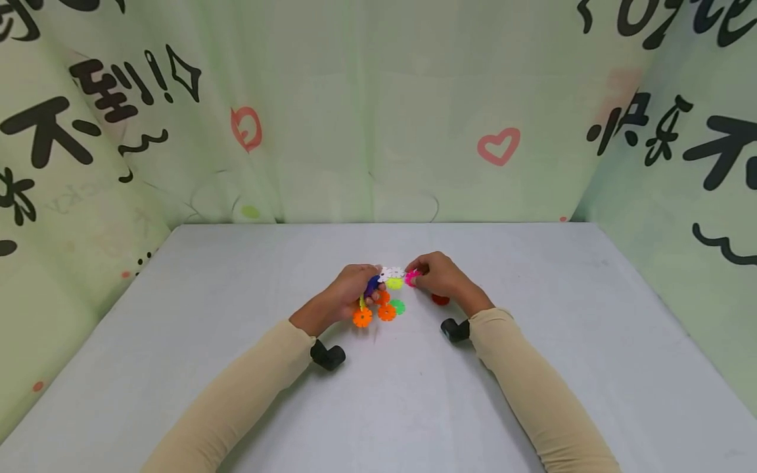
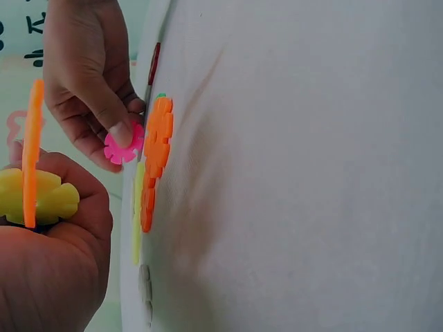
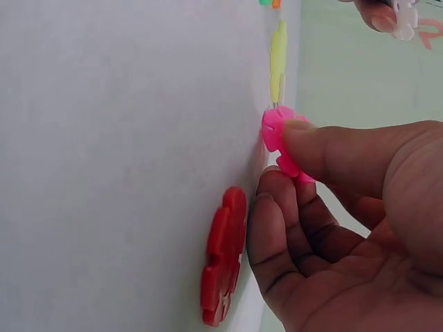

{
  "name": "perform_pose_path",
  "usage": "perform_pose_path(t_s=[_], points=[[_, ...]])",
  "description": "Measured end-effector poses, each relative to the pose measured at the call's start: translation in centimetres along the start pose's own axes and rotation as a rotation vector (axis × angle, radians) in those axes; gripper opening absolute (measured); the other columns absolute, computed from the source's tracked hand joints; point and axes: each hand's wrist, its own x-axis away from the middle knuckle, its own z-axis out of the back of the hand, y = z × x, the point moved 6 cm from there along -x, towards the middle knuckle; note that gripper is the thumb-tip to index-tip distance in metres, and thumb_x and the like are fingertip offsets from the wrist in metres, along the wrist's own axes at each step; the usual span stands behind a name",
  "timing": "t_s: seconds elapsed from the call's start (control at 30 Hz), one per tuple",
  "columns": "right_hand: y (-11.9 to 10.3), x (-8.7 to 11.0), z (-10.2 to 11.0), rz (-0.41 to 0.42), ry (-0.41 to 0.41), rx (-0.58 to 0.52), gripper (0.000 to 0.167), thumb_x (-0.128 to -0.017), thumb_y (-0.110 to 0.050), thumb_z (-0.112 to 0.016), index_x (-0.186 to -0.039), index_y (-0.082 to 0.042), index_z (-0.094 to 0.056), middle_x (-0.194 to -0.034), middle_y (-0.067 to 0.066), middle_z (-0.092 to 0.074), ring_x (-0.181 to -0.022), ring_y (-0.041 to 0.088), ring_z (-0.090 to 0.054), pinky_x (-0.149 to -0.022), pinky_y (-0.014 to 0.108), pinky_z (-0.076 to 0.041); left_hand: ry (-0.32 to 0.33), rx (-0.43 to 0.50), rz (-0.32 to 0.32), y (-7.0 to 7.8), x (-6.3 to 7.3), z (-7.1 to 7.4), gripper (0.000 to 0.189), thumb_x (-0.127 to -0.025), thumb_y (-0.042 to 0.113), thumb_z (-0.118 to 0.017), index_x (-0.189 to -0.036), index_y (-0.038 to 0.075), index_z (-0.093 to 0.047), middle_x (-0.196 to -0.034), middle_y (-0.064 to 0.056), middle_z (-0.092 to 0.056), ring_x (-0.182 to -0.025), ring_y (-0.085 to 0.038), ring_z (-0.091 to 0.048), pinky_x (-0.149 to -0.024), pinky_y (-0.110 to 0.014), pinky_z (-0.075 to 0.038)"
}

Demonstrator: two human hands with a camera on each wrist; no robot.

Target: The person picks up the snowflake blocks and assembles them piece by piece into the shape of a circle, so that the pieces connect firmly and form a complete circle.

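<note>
Pink and notched round its rim, a small flower-shaped disc (image 3: 278, 121) sits at the fingertips of the right hand (image 1: 440, 272), whose thumb presses it against the curled fingers with almost no gap beyond the disc's own thickness. It is near the middle of the white table (image 1: 503, 407), to the right of the left hand (image 1: 353, 287) and apart from it. That left hand is closed round a group of pieces (image 1: 371, 286), dark blue where it shows from above; close to its wrist, a yellow piece (image 2: 59, 200) has an orange piece (image 2: 32, 152) standing crosswise on it. A white piece (image 3: 405, 19) shows at the left fingertips, though how many white ones the hand has hold of cannot be told. Between the hands, a yellow disc (image 1: 394, 284) lies just beyond orange discs (image 1: 387, 313) and a green disc (image 1: 399, 307). A red disc (image 3: 225, 256) rests on the table just beside the right fingers. Both arms wear beige sleeves (image 1: 248, 387), with a black device (image 1: 328, 355) at each wrist, and pale green cloth (image 1: 367, 118) bearing black writing and red hearts (image 1: 512, 135) rises behind the table.
</note>
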Motion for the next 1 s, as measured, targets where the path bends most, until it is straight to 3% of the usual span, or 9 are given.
perform_pose_path(t_s=[0.23,0.53,1.0], points=[[-0.4,0.3,0.3,0.053,0.011,-0.026,0.019,-0.091,-0.009,-0.066,-0.109,-0.005,-0.069,-0.104,0.009,-0.064,-0.096,0.026,-0.055,-0.089,0.038,-0.049,-0.026,-0.004,0.007,-0.1,0.0,-0.3,0.028,-0.107,0.024,-0.039,-0.123,0.001,-0.045,-0.082,-0.008,-0.053,-0.057,-0.012,-0.042,-0.049,-0.017,-0.038],[-0.9,0.7,0.7,0.162,0.012,-0.107,0.025,-0.089,-0.005,-0.066,-0.114,-0.005,-0.067,-0.1,0.009,-0.064,-0.093,0.025,-0.056,-0.084,0.034,-0.05,-0.015,-0.013,0.013,-0.1,-0.1,-0.3,0.034,-0.107,0.023,-0.039,-0.134,0.003,-0.041,-0.086,-0.009,-0.054,-0.057,-0.013,-0.043,-0.05,-0.018,-0.04],[-1.3,1.0,0.8,0.186,0.003,-0.294,0.014,-0.092,-0.003,-0.065,-0.106,-0.001,-0.065,-0.096,0.011,-0.064,-0.083,0.023,-0.066,-0.078,0.033,-0.055,-0.024,-0.073,0.013,-0.2,-0.2,-0.5,0.031,-0.108,0.023,-0.034,-0.126,0.0,-0.042,-0.082,-0.009,-0.055,-0.057,-0.013,-0.044,-0.053,-0.02,-0.042]])
